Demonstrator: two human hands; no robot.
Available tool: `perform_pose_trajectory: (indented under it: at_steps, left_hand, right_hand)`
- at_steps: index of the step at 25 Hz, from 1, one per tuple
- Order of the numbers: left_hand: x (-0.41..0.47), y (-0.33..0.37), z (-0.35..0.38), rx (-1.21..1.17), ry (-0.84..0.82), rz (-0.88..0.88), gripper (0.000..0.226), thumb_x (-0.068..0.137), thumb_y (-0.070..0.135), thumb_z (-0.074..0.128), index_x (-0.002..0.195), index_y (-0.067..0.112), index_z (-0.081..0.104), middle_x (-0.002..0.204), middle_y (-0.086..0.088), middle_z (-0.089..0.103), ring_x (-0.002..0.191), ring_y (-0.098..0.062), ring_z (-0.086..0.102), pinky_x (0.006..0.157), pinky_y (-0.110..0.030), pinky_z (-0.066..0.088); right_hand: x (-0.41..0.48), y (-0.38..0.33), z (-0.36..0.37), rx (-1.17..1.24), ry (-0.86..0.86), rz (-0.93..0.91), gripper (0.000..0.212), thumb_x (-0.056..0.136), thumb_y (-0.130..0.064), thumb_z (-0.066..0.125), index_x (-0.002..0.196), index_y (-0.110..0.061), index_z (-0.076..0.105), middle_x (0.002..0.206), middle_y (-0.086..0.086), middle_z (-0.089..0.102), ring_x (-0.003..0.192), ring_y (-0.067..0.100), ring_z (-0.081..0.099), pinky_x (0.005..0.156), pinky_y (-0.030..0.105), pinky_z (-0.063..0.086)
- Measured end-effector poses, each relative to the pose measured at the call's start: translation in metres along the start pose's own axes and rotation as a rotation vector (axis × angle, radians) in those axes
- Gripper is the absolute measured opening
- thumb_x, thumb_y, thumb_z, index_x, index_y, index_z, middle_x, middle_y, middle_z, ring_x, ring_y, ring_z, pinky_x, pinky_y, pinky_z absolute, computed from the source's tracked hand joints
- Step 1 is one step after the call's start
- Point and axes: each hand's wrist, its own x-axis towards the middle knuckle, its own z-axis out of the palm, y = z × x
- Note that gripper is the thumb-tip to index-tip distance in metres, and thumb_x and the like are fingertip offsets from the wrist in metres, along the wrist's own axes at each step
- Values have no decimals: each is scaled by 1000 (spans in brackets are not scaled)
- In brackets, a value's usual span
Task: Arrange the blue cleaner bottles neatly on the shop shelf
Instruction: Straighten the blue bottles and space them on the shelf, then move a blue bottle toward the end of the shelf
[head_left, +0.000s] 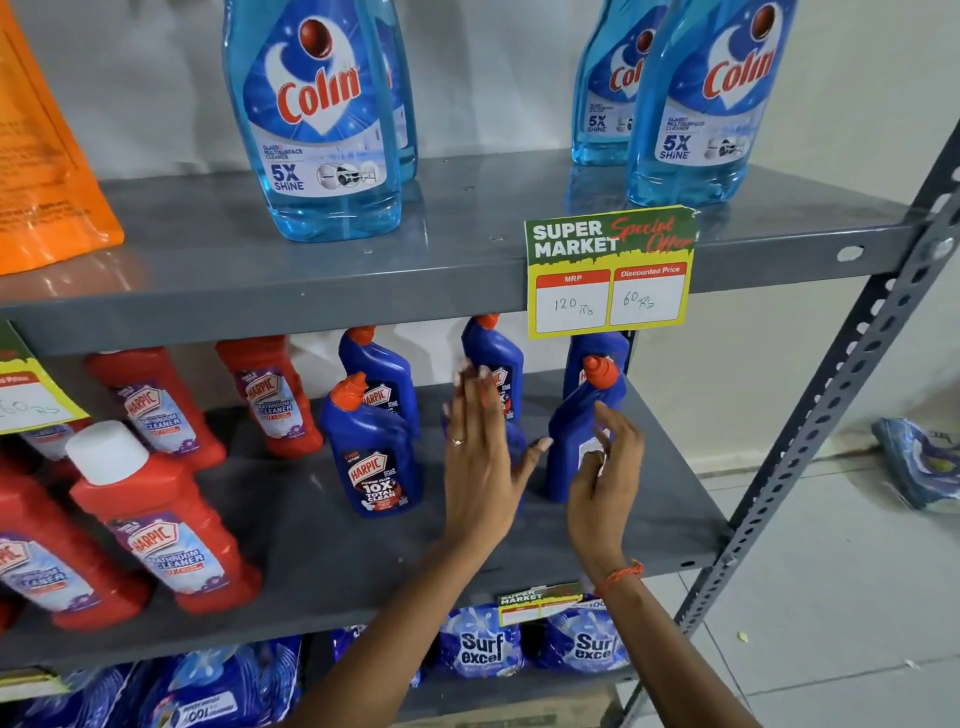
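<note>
Several blue Harpic bottles with orange caps stand on the grey middle shelf (337, 525). One blue bottle (382, 462) stands in front with its label facing me, and another blue bottle (387, 371) is behind it. My left hand (478, 457) is flat and open, fingers up, covering most of a third blue bottle (516, 441). My right hand (605, 470) curls around the right side of a blue bottle (569, 431) whose back label faces me. Further blue bottles (493, 356) stand at the back.
Red Harpic bottles (161, 525) fill the shelf's left side. Light blue Colin bottles (322, 119) stand on the shelf above, with a price tag (608, 273) hanging over its edge. Surf Excel packs (480, 647) lie below. A slotted steel post (810, 441) bounds the right side.
</note>
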Motion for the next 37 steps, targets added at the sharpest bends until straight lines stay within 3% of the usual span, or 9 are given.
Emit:
perform_pose_trajectory:
  at_steps: [4,7,10,15,18,23,26,30,37]
  left_hand:
    - [4,34,31,-114,-195,130,72,89,34,51,144,13,10,151,-15,32,136,-29,38,104,-40,43]
    - [36,43,58,-56,-506,-81,71,86,18,60,142,6,19,145,-19,38,131,-37,41,103,-47,42]
    - [63,42,67,-112,-653,-275,59,80,24,68,126,4,38,128,-21,55,116,-39,52,91,-44,43]
    - [70,31,62,-553,-687,-357,59,74,14,75,125,7,45,129,-14,55,114,-29,55,95,-41,47]
    - [73,33,60,-839,-667,-406,56,77,9,71,126,12,43,129,-13,55,111,-26,57,89,-36,50]
    - [58,69,77,-943,-487,-539,70,68,24,80,125,20,39,104,6,61,89,-11,61,73,-23,50]
    - [58,78,87,-844,-280,-663,51,62,23,80,105,11,54,92,-4,68,82,-24,66,74,-33,54]
    - [61,70,92,-773,-363,-546,28,67,5,74,90,12,60,85,-9,66,76,-26,62,76,-38,55]
    - [64,50,104,-886,-443,-429,31,67,3,76,94,10,63,90,-14,69,82,-27,65,82,-41,54]
  right_hand:
    - [17,41,-20,-149,-31,222,56,78,12,38,131,-8,39,135,17,42,125,29,42,100,30,38]
    - [34,79,-32,-285,-311,566,56,81,3,54,134,-6,37,138,17,45,127,30,44,100,39,40]
    - [45,89,-34,-187,-517,640,44,78,0,64,119,-3,48,125,19,58,109,31,57,89,41,47]
    - [52,91,-59,-126,-608,612,56,75,-13,74,123,-5,45,122,15,55,104,25,57,80,29,53]
    - [55,88,-73,-100,-570,542,49,73,-16,76,113,-6,48,115,16,60,95,23,63,67,21,57]
    - [26,62,-58,-156,-194,371,36,76,-12,72,97,-11,42,92,7,60,69,17,56,62,24,46]
    - [6,57,-54,-138,-131,363,45,75,-15,74,108,-16,43,112,6,61,88,20,61,77,32,53]
    - [12,72,-65,-172,-244,403,67,71,-15,78,126,-15,40,128,6,50,112,19,54,94,32,47]
    - [30,84,-69,-123,-239,471,46,86,-5,58,127,-13,39,134,15,38,122,27,47,99,44,50]
